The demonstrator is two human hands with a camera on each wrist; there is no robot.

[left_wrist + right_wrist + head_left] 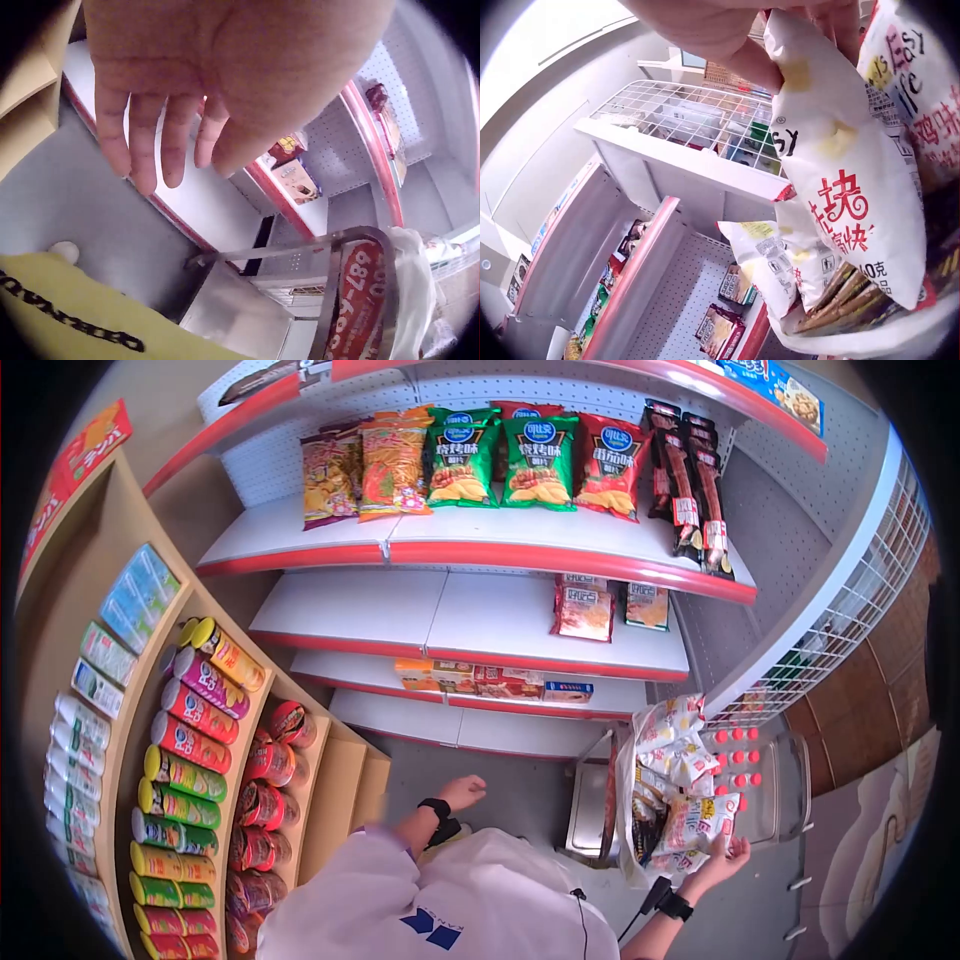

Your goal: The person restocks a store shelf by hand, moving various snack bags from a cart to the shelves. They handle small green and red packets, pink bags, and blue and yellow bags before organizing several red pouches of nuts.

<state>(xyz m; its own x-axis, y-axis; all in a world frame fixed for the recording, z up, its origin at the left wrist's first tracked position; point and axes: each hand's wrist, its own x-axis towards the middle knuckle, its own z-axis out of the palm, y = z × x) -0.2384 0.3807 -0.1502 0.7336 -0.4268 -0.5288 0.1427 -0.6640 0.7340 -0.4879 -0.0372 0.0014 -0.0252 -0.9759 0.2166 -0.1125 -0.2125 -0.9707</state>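
Observation:
My right hand [722,862] pinches the top edge of a white snack bag [847,180] with red lettering. In the head view that bag lies in the near part of a white plastic bag [627,830]. More white snack packets [672,725] and some dark, gold-striped packets [650,800] fill the plastic bag. My left hand [463,792] holds nothing, hanging over the floor before the shelves. Its fingers [174,142] stretch out loosely in the left wrist view.
A metal-framed cart [590,800] stands beside the plastic bag, with several red-capped bottles [738,760] to the right. Shelves ahead carry chip bags [540,460] and biscuit packs [583,610]. At left, a wooden rack [320,770] holds chip cans [180,825] and instant noodle cups [268,805].

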